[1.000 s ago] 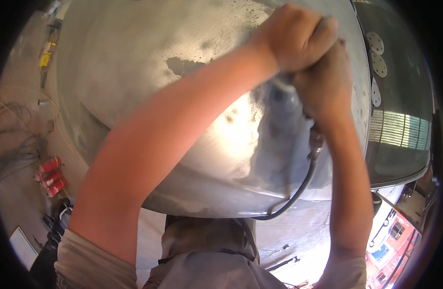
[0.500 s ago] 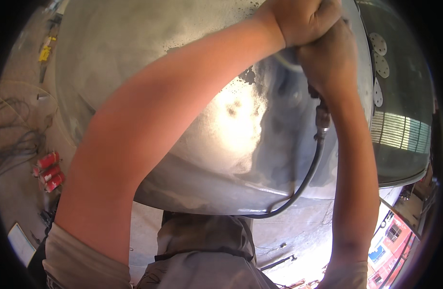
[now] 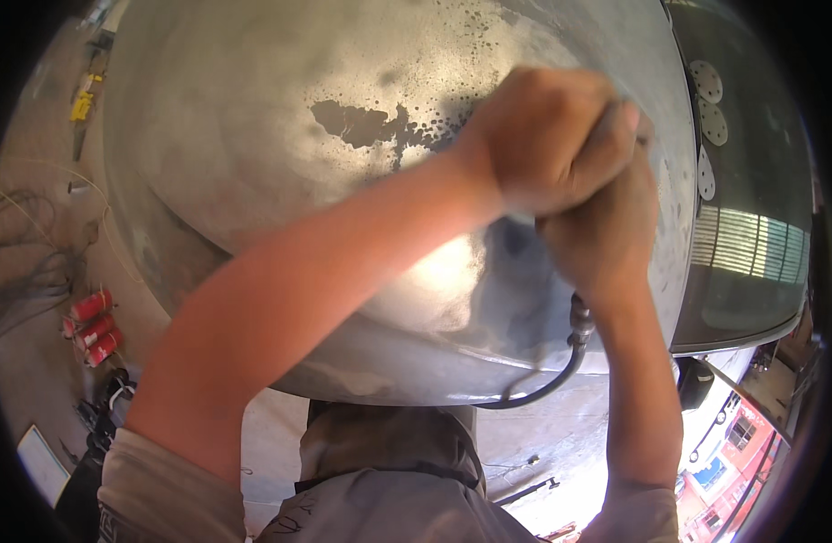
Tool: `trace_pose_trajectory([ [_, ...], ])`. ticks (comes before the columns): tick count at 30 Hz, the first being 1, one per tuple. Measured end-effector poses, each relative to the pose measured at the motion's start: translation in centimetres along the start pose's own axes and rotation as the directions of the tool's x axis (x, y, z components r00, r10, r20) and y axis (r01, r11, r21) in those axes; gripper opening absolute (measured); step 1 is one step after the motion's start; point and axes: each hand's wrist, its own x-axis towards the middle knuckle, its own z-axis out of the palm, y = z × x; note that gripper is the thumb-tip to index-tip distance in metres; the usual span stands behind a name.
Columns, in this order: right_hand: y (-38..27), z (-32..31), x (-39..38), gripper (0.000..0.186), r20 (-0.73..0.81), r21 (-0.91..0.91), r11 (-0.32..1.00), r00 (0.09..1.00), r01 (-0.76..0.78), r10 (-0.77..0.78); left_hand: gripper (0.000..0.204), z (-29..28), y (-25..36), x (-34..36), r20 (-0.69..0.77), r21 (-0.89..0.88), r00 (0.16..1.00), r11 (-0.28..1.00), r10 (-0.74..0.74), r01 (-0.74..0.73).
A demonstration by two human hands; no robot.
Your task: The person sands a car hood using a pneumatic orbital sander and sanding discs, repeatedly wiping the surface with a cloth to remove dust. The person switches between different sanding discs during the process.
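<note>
My left hand [image 3: 547, 136] is closed over the top of my right hand [image 3: 606, 231], and both press together on what looks like an air sander. The tool's body is almost wholly hidden beneath them. Below my right wrist a metal hose coupling [image 3: 580, 319] shows, with a black air hose [image 3: 561, 373] curving down to the near edge of a car hood [image 3: 244, 118]. The hood is dull bare grey, with a dark speckled patch [image 3: 352, 125] left of my hands and a bright glare under my left forearm.
Right of the hood is the dark windshield [image 3: 751, 303], with several pale perforated sanding discs [image 3: 707, 81] along its edge. On the floor at left lie red cylinders [image 3: 95, 328], a yellow object [image 3: 83, 101] and dark cables [image 3: 36, 271]. My legs stand against the hood's near edge.
Both hands have slid toward me and slightly left over the hood, together with the tool and hose coupling. The dark speckled patch is now more exposed.
</note>
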Motion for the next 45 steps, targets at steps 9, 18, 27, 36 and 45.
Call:
trace_pose_trajectory([
  [9, 4.5, 0.4, 7.9, 0.022, -0.128, 0.008, 1.000, 0.991, 0.030, -0.029, 0.047, 1.6, -6.3, 7.0, -0.042, 0.321, 0.977, 0.929, 0.207, -0.183],
  [18, -0.2, -0.9, 0.7, 0.022, 0.023, 0.023, 0.999, 0.999, 0.022, -0.022, 0.056, -1.5, 2.2, -0.2, 0.168, 0.062, 0.979, 0.993, -0.114, 0.104],
  [27, 1.6, 0.1, 5.5, 0.021, 0.086, -0.017, 0.998, 0.994, -0.059, 0.060, 0.060, -1.3, -1.9, 4.2, 0.119, 0.066, 0.987, 0.993, -0.105, 0.098],
  [36, 4.8, -1.0, 7.7, 0.023, 0.000, -0.018, 0.992, 0.992, -0.123, 0.123, 0.058, 0.6, -2.8, 6.9, 0.225, 0.304, 0.963, 0.950, -0.150, 0.077],
  [45, 4.0, -0.3, 4.3, 0.020, -0.123, 0.035, 0.999, 0.992, -0.022, 0.026, 0.050, 1.0, -3.5, 4.1, 0.182, 0.308, 0.983, 0.948, 0.018, -0.075],
])
